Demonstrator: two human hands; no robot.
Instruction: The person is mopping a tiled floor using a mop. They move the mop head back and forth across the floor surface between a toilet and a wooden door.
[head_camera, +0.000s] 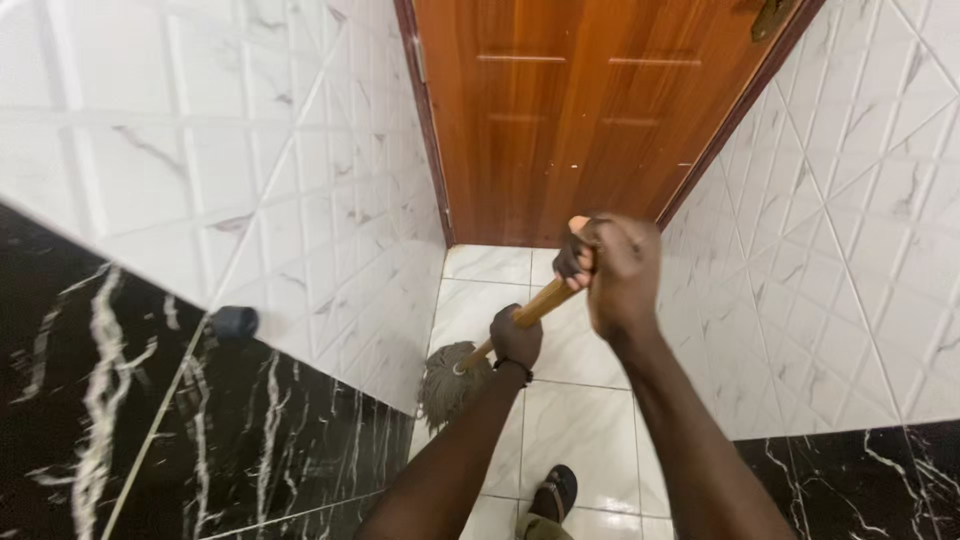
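Narrow tiled passage seen from above, ending at a closed brown wooden door (590, 110) with recessed panels and a glossy finish. Side walls (300, 170) clad in white marble-look tiles set diagonally, with raised bevelled faces and faint grey veining; lower band of polished black tile (250, 450) with white streaks on both sides. Floor (580, 430) of large glossy white squares with pale veining and thin dark joints. Mop (500, 335) with a round, pale wooden handle, slanted from upper right to lower left; stringy grey-brown head (448, 385), matted and domed, resting on the floor against the base of the left wall. Left hand (516, 338) closed tight around the handle low down, just above the head, a dark band at the wrist. Right hand (612, 268) wrapped fully over the handle's top end, fingers curled shut. Dark sandal (556, 492) on one foot below.
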